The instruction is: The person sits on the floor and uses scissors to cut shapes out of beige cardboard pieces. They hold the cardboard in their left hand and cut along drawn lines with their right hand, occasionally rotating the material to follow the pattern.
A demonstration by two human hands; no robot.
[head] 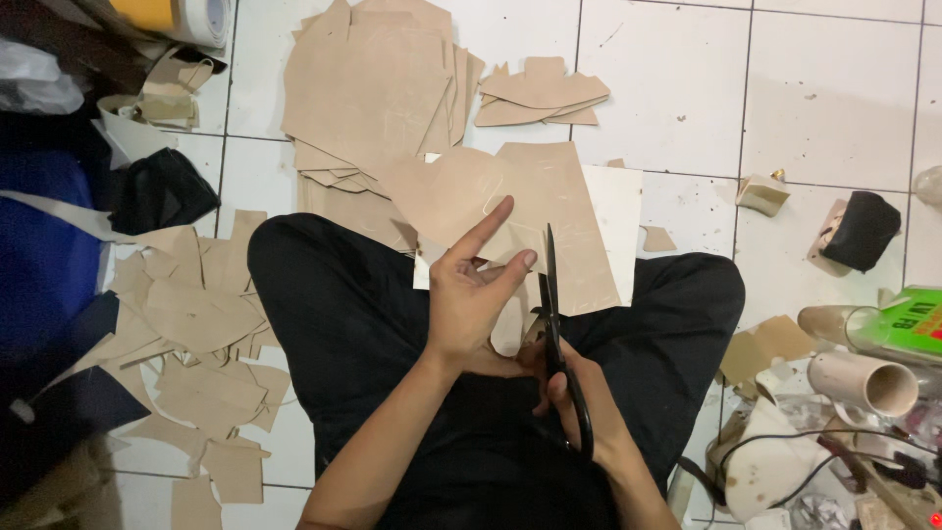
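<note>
My left hand [474, 290] holds up a large tan sheet of leather-like material [510, 201], index finger stretched along its underside, thumb pinching its lower edge. My right hand [579, 397] grips black scissors [556, 324] by the handles; the blades point upward into the sheet's lower edge, just right of my left thumb. A white card [616, 211] lies behind the tan sheet. Both hands are over my crossed legs in black trousers [334, 314].
A stack of cut tan pieces [378, 83] lies on the white tiled floor ahead, a smaller pile [542, 96] to its right. Tan offcuts [196, 334] litter the left. At right are a cream tube [863, 381], a green packet [913, 319] and a black pad [862, 228].
</note>
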